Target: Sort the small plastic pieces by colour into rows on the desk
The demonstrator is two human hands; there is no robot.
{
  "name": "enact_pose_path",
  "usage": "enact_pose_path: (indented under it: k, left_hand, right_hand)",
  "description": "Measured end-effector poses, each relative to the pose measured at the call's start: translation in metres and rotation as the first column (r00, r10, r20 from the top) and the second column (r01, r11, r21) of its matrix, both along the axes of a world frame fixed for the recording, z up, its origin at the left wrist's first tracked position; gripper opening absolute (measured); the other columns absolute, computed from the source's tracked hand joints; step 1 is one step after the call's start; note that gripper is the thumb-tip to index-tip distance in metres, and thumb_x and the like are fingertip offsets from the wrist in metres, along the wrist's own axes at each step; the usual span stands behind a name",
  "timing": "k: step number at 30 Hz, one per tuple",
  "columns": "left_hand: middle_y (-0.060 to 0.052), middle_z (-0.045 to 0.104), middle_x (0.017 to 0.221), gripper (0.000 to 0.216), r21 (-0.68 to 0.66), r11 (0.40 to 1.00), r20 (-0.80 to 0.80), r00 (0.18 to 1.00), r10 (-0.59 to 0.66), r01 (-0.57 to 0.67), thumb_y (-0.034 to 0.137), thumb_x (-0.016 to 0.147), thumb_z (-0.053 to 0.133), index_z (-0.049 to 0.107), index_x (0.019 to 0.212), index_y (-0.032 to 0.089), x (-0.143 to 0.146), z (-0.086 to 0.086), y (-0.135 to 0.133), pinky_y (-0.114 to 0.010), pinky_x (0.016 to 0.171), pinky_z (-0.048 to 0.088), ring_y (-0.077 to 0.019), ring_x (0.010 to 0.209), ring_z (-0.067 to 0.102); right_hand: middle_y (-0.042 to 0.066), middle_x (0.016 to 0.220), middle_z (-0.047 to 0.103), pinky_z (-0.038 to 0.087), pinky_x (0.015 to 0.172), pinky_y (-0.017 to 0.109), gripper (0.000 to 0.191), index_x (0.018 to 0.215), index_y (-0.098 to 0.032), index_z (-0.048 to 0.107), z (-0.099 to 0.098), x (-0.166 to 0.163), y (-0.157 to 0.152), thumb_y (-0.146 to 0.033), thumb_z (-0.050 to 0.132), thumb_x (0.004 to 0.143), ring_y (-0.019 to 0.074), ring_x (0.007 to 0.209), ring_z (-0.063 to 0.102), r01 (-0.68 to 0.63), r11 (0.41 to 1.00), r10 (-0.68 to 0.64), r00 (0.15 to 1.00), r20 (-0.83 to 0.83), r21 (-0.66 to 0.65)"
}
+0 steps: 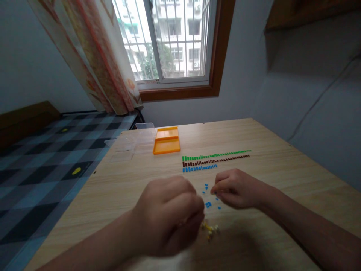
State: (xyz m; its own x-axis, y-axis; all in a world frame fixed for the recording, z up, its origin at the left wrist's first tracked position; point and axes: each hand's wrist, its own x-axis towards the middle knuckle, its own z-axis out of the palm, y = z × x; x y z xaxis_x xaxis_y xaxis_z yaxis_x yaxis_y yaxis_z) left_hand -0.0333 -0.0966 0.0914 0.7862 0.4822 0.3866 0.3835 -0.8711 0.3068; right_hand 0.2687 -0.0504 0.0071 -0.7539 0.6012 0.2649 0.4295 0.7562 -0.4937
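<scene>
My right hand (237,188) is closed in a pinch over the table, and a tiny bit of blue shows between its thumb and fingers. Around its fingertips lie several small loose blue pieces (208,204). My left hand (169,214) is curled shut nearer to me, somewhat blurred; whatever it may hold is hidden. Just beyond its knuckles on the right is a little heap of yellow and whitish pieces (209,228), partly covered by the hand. Farther off, small blocks lie in lines: a green row (207,156), a dark brown row (190,164) and a shorter blue row (194,169).
An orange two-part tray (167,153) lies on the wooden table (135,188) at the back left. Beside it are clear plastic containers (145,133) near the left edge. A bed with a checked cover (50,150) adjoins the left, and a window stands behind.
</scene>
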Motion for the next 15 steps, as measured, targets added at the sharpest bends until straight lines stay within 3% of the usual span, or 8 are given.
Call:
enact_pose_path:
  k: [3,6,10,15]
  left_hand:
    - [-0.004,0.068,0.085,0.023,-0.022,0.997,-0.161,0.984,-0.071,0.069,0.023,0.098,0.049,0.071,0.093,0.019,0.019,-0.014,0.053,-0.026,0.061,0.048,-0.0150,0.070,0.062]
    - [-0.005,0.072,0.094,0.021,-0.084,0.996,-0.251,0.966,-0.061,0.041,0.020,0.096,0.054,0.075,0.095,0.020,0.018,-0.042,0.081,-0.025,0.068,0.050,-0.0147,0.077,0.066]
    - [-0.005,0.072,0.096,0.021,-0.128,0.992,-0.216,0.975,-0.051,0.024,0.019,0.094,0.058,0.076,0.106,0.022,0.010,-0.072,0.088,-0.027,0.073,0.052,-0.0152,0.080,0.068]
    - [-0.004,0.070,0.093,0.023,-0.147,0.988,-0.214,0.974,-0.072,0.041,0.025,0.096,0.059,0.075,0.113,0.026,0.017,-0.082,0.086,-0.028,0.074,0.052,-0.0158,0.079,0.067]
  right_hand:
    - [0.003,0.086,0.069,0.044,0.067,0.026,0.028,0.102,-0.022,0.077,-0.001,-0.003,-0.003,-0.011,0.058,0.084,0.0131,0.072,0.062,-0.022,1.000,0.021,0.999,0.047,0.021]
    - [0.004,0.086,0.069,0.044,0.067,0.027,0.029,0.104,-0.022,0.077,-0.001,-0.003,-0.002,-0.011,0.055,0.087,0.0140,0.073,0.061,0.022,0.997,-0.028,0.996,0.080,0.078]
    - [0.005,0.089,0.070,0.045,0.071,0.027,0.029,0.108,-0.021,0.076,-0.003,-0.002,0.004,-0.013,0.053,0.093,0.0145,0.077,0.062,0.116,0.986,-0.125,0.989,0.074,0.116]
    - [0.005,0.090,0.071,0.047,0.072,0.028,0.022,0.104,-0.022,0.077,-0.012,-0.006,0.012,-0.026,0.056,0.099,0.0152,0.080,0.064,0.175,0.977,-0.178,0.984,0.011,0.124]
